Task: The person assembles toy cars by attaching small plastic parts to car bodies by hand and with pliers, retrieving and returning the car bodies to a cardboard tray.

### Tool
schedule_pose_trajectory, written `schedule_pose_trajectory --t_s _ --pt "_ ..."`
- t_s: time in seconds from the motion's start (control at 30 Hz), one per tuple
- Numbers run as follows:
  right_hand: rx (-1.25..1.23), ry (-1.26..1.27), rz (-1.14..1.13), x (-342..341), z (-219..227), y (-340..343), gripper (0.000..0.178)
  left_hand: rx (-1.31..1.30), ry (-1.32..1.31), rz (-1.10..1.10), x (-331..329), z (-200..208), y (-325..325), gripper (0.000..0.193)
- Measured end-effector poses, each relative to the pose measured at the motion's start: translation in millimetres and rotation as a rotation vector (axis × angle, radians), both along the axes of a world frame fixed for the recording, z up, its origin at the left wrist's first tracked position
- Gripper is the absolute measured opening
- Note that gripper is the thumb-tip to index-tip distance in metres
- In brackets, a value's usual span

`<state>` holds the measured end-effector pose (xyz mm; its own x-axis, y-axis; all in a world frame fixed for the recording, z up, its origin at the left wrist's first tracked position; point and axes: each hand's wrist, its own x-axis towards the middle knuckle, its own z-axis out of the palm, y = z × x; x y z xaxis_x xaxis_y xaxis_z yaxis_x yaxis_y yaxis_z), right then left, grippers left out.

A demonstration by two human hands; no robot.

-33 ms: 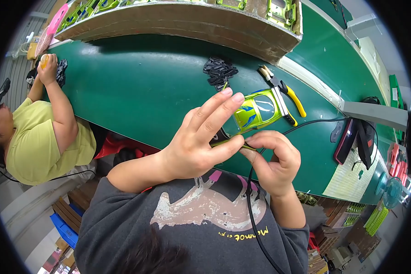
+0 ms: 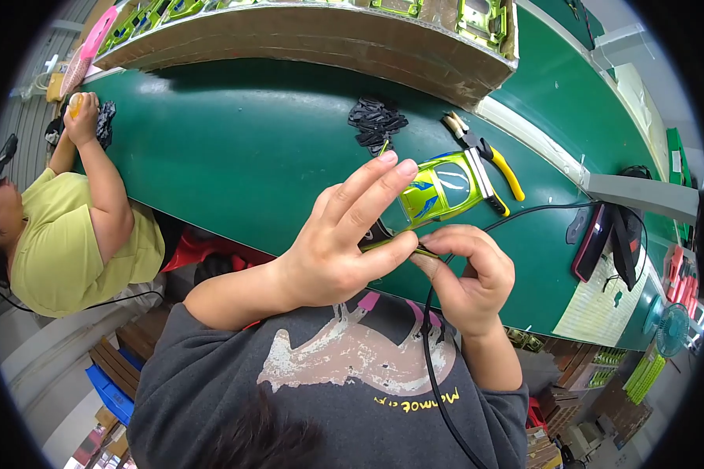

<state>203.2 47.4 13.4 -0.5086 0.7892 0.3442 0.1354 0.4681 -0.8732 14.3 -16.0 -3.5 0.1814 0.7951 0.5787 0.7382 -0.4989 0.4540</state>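
Note:
A lime-green plastic shell (image 2: 443, 190), which looks like a toy car body with blue markings and a clear window, is tilted above the green table. My left hand (image 2: 344, 234) grips its near end between thumb and curled fingers, with two fingers stretched out over it. At the shell's near edge my right hand (image 2: 473, 270) is closed in a pinch, its fingertips close to my left thumb. Something thin and dark shows between those fingertips, too small to name. Beyond the shell lies a heap of black strip-like pieces (image 2: 375, 123). Pliers (image 2: 502, 166) with yellow-and-black handles lie just past its right end.
A long cardboard box (image 2: 313, 55) of green shells runs along the table's far side. A black cable (image 2: 434, 356) hangs past my right hand. To the right are a phone (image 2: 590, 244) and a paper sheet (image 2: 598, 309). A co-worker (image 2: 82, 234) sits at the left.

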Motion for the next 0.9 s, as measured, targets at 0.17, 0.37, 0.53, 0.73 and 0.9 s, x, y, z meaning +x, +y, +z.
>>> schedule_pose_trajectory --t_s 0.17,0.37,0.53,0.73,0.9 --pt "0.162 0.001 -0.009 -2.1 -3.7 -0.2 0.026 0.067 -0.066 0.045 6.0 -4.7 -0.8 0.015" --pt "0.286 0.031 0.012 -2.8 -8.8 -1.2 0.026 0.059 -0.063 0.011 4.5 -8.2 -5.9 0.015" --pt "0.279 0.021 0.055 -1.8 -12.8 5.2 0.026 0.048 -0.113 0.001 -0.4 0.1 1.4 0.033" --pt "0.184 0.070 0.039 -2.1 -15.6 -0.6 0.028 -0.492 -0.265 0.168 -2.3 18.2 2.0 0.073" --pt "0.005 0.035 0.013 -6.2 -13.7 -1.7 0.028 -0.368 -0.246 0.207 0.1 11.1 6.2 0.060"
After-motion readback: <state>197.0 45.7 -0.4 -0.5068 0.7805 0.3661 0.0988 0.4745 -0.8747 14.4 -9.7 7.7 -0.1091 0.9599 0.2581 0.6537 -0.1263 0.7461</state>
